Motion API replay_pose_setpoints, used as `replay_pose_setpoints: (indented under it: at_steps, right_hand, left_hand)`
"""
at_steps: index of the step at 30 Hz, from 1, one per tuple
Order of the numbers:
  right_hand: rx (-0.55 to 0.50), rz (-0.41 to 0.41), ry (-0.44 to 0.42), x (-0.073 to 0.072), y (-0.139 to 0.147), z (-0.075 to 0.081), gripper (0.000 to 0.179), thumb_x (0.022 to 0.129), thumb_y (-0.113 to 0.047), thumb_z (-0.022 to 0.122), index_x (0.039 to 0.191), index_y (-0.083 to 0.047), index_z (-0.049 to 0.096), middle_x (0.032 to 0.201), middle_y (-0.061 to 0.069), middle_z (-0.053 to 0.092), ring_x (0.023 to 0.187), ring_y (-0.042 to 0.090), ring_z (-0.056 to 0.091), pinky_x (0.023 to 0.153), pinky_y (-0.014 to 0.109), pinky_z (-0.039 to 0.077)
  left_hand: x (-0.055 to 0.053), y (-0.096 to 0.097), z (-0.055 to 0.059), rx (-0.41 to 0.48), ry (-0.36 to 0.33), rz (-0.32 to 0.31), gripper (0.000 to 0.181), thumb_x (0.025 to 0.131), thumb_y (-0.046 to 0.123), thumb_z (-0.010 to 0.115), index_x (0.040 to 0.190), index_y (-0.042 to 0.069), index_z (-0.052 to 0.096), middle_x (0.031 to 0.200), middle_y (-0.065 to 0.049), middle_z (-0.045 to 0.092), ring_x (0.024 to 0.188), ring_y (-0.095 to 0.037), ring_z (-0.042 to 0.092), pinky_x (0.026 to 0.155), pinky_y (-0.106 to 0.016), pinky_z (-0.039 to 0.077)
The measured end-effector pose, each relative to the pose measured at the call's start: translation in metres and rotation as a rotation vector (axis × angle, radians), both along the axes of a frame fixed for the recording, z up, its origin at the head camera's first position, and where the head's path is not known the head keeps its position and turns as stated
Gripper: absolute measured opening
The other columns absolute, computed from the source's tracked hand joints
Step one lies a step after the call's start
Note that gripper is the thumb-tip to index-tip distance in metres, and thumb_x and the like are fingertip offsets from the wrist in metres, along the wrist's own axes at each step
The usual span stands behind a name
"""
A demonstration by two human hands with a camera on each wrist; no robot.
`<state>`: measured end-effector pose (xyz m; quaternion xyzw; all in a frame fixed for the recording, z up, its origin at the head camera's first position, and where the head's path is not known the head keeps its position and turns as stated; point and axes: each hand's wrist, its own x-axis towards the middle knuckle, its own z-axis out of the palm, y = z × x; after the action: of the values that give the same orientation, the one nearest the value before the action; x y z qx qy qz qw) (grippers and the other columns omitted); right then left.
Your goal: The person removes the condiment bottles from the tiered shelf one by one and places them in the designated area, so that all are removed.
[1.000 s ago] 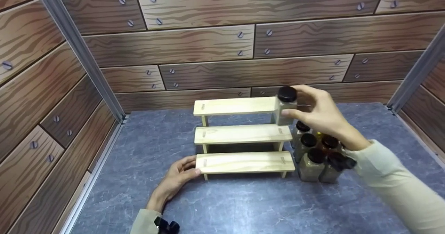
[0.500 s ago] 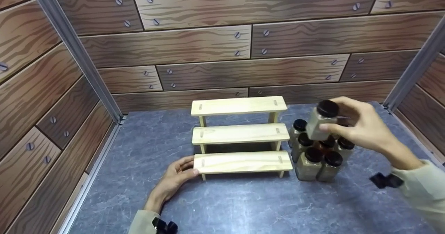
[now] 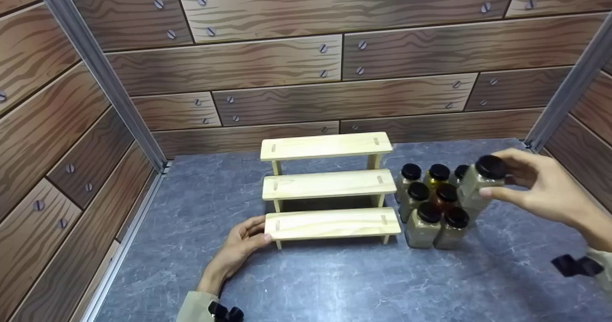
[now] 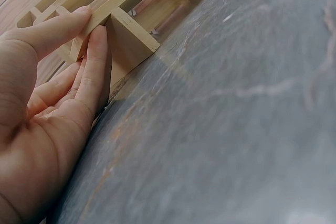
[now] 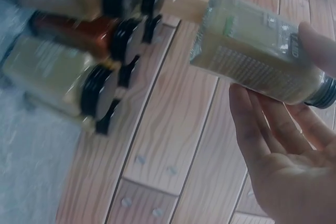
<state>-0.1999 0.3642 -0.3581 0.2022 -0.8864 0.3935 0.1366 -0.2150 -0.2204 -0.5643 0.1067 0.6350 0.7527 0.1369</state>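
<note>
A three-step pale wooden display stand (image 3: 330, 184) stands on the table. At the left end of its lowest step, my left hand (image 3: 237, 246) pinches the board, thumb on top; the left wrist view shows the fingers (image 4: 97, 59) beneath the board's edge. My right hand (image 3: 545, 188) grips a square glass spice jar (image 3: 473, 186) by its sides, tilted, with a black lid. Pale contents and printed text on this jar show in the right wrist view. It overlaps the right side of a group of similar jars (image 3: 423, 232).
The grouped jars stand close to the stand's right end. One has reddish contents (image 3: 442, 203), another yellow (image 3: 434, 182). Wood-plank-patterned walls (image 3: 282, 63) with metal corner strips (image 3: 105, 78) enclose the grey marbled table (image 3: 306, 279) at the back and sides.
My right hand has carried the jar rightward and down, from beside the stand's top step, past the jar group to its right edge. My left hand keeps its hold on the stand.
</note>
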Motion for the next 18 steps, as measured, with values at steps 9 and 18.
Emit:
replay_pose_setpoints:
  at_steps: [9, 18]
  right_hand:
    - [0.053, 0.010, -0.016, 0.006, 0.024, -0.020, 0.050, 0.076, 0.002, 0.093, 0.120, -0.002, 0.070, 0.105, -0.016, 0.075, 0.096, -0.008, 0.071, 0.083, 0.005, 0.057]
    - [0.028, 0.029, -0.031, 0.007, 0.031, -0.039, 0.052, 0.074, 0.008, 0.092, 0.120, 0.002, 0.069, 0.104, -0.017, 0.075, 0.096, -0.007, 0.072, 0.082, 0.007, 0.058]
  left_hand:
    - [0.000, 0.001, 0.002, -0.004, -0.009, 0.010, 0.072, 0.096, 0.000, 0.073, 0.155, -0.018, 0.035, 0.145, -0.025, 0.059, 0.119, -0.019, 0.069, 0.106, -0.030, 0.059]
    - [0.001, 0.000, 0.002, 0.002, -0.012, 0.008, 0.072, 0.096, -0.001, 0.073, 0.155, -0.017, 0.035, 0.146, -0.027, 0.058, 0.119, -0.020, 0.070, 0.108, -0.032, 0.058]
